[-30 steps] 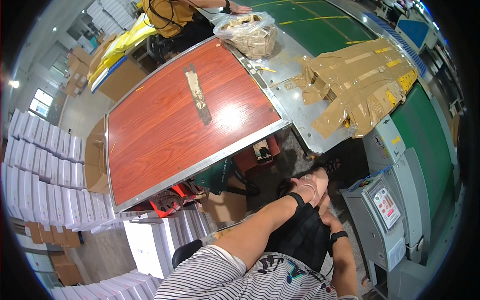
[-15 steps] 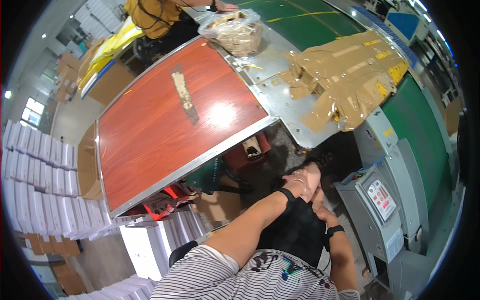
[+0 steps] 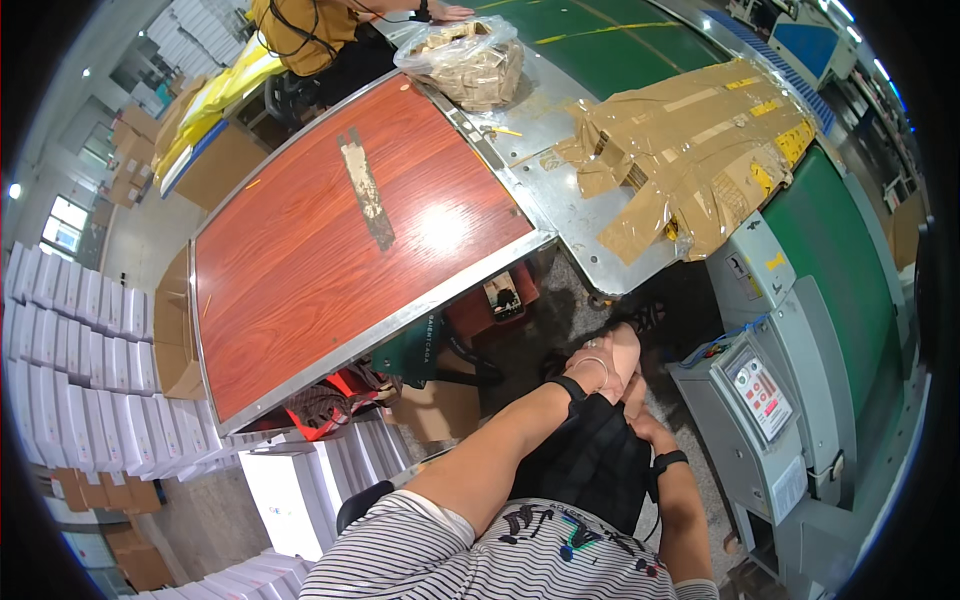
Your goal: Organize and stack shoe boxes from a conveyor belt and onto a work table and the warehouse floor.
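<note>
My left hand (image 3: 597, 366) rests on my bare lower leg (image 3: 626, 347), just past the hem of my black shorts (image 3: 575, 465). Its fingers lie along the skin with nothing in them; a bracelet and a black wristband circle that wrist. Lower and to the right, my right hand (image 3: 652, 432) touches the side of my leg by the hem. A black band is on that wrist too, and its fingertips are partly hidden. Ahead of both hands stands a table with a red-brown wooden top (image 3: 300, 280) and a metal rim; neither hand touches it.
Flattened cardboard (image 3: 700, 150) is taped over a metal plate beside the green conveyor belt (image 3: 830, 270). A plastic bag (image 3: 470, 65) sits at the table's far corner, near another person (image 3: 305, 40). A grey control box (image 3: 745, 400) stands at right. White boxes (image 3: 90, 360) are stacked at left.
My hands stay on my leg with almost no motion. The view has shifted very slightly.
</note>
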`<state>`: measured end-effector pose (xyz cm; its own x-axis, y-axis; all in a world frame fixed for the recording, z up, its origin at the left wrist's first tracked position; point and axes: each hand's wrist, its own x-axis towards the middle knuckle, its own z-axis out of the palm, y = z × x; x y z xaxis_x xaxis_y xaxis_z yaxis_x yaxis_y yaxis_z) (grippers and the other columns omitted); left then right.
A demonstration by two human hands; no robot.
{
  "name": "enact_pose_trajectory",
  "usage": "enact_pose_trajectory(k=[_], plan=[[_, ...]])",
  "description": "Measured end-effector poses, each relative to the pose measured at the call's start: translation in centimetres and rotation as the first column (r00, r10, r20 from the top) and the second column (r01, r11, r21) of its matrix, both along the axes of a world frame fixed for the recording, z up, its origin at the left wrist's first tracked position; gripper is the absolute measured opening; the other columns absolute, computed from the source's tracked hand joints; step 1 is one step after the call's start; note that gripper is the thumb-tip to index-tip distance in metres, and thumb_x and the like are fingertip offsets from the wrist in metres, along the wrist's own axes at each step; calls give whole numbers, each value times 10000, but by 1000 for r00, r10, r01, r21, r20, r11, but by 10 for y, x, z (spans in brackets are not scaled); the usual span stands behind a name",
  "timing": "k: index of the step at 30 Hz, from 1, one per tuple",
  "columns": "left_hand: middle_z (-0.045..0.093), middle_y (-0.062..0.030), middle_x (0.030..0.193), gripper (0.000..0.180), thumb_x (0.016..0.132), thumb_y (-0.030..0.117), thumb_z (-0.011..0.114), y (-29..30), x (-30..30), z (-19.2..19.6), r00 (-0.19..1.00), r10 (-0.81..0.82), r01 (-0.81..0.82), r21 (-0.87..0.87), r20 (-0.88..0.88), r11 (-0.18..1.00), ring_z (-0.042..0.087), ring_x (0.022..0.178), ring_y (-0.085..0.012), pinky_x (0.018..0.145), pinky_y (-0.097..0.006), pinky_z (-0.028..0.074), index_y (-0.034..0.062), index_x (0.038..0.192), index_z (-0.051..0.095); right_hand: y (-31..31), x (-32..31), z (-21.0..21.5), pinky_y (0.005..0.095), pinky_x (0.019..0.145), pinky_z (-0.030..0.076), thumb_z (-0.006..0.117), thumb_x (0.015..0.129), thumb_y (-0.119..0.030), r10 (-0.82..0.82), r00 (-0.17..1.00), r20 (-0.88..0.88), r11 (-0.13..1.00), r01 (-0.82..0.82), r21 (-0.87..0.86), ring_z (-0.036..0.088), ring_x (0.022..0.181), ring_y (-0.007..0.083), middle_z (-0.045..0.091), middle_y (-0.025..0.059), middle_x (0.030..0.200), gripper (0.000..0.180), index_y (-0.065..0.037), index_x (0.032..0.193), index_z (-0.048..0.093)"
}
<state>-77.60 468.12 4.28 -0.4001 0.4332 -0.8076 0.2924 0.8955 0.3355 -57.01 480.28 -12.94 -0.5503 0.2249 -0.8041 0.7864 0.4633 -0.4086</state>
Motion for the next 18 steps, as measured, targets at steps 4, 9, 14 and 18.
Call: enact_pose_trajectory(k=[4, 9, 14, 18], plan=[[238, -111, 1320, 1136, 474, 338, 732, -2, 1, 0, 1000, 21, -21, 19, 8, 1000, 333, 1160, -306, 846, -481, 378, 188, 1317, -15, -2, 3, -1, 332, 943, 293, 504, 704, -526, -9, 996, -85, 1000, 8, -7, 335, 1155, 315, 337, 257, 1222, 886, 82, 1247, 156], [236, -86, 1324, 1142, 459, 343, 736, 2, 3, -2, 1000, -8, 8, -7, 23, 1000, 322, 1169, -296, 850, -473, 379, 187, 1318, -2, -1, 13, -9, 335, 945, 290, 484, 716, -530, -9, 1000, 7, 1000, 10, -19, 333, 1154, 319, 327, 251, 1232, 883, 73, 1257, 132], [313, -119, 1284, 1184, 413, 337, 743, -4, -3, -28, 1000, 19, -16, 130, -17, 991, 358, 1150, -285, 898, -385, 364, 156, 1317, -1, -10, -2, 20, 342, 947, 286, 474, 717, -540, 12, 1000, 20, 996, -14, 88, 329, 1154, 329, 320, 251, 1236, 881, 62, 1262, 133], [285, -87, 1306, 1160, 425, 331, 741, -10, -8, -38, 999, 29, -24, 139, -40, 990, 333, 1169, -258, 928, -331, 340, 143, 1317, 22, -22, -14, 59, 351, 951, 280, 469, 721, -536, -31, 1000, 1, 991, 31, 129, 325, 1150, 347, 323, 256, 1231, 860, 34, 1272, 136]])
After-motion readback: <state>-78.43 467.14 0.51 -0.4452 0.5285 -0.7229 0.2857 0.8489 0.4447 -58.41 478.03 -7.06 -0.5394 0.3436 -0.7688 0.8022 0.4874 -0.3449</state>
